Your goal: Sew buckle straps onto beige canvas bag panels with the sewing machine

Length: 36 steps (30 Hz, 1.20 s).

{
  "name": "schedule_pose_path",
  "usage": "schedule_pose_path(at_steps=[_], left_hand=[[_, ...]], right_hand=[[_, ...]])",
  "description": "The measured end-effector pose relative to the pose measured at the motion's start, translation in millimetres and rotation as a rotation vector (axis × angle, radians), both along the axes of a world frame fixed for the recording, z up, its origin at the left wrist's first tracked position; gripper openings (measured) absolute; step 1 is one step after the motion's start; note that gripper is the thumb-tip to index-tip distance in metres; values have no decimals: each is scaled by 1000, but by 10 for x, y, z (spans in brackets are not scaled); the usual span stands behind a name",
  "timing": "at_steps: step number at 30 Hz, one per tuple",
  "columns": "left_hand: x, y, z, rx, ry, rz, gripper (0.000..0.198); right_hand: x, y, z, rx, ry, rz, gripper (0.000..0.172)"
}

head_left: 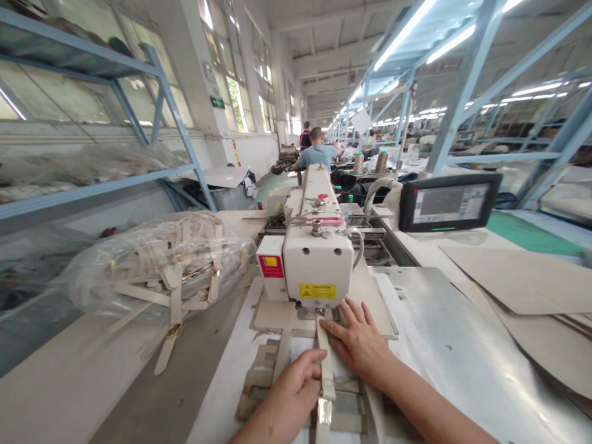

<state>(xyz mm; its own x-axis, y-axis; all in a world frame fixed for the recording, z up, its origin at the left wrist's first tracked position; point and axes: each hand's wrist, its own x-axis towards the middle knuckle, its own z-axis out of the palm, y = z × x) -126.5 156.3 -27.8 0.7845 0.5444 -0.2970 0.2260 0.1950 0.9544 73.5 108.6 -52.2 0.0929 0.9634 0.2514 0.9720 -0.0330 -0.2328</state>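
Observation:
A narrow beige strap [326, 370] with a gold-coloured buckle [325, 410] runs from the near edge up under the head of a white sewing machine [317, 262]. My left hand [296, 391] is curled at the strap's left edge, its index finger and thumb closed against it. My right hand [358, 339] lies flat with fingers spread on a beige panel [272, 317], close to the needle area. Its thumb touches the strap. The machine head hides the strap's far end. Under the strap is a template with grey-brown strips [259, 376].
On the left lies a clear plastic bag [161, 265] of buckled straps, some spilling out. A control screen [448, 202] stands at right, near large beige sheets [518, 280]. Blue shelving [180, 129] rises at left. Thread cones [382, 161] and another person [318, 151] are beyond the machine.

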Motion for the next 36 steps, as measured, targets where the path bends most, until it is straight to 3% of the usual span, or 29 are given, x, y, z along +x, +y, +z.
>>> schedule_pose_path(at_steps=[3,7,10,17,28,36], left_hand=[[-49,-5,43,131,58,-29,48],[-154,-13,221,557,215,-112,39],[-226,-10,317,726,264,-189,29],[-283,-24,286,839,201,-283,31],[-274,26,215,867,100,-281,28],[-273,69,81,966,6,-287,28]], right_hand=[[-7,-1,31,-9,-13,-6,38],[-63,-2,64,-21,-62,-26,37],[-63,-11,50,-2,-122,-50,39],[80,-54,-10,38,-165,-108,38],[128,-25,-68,74,-145,-94,36],[129,-22,-130,168,-209,-75,39]])
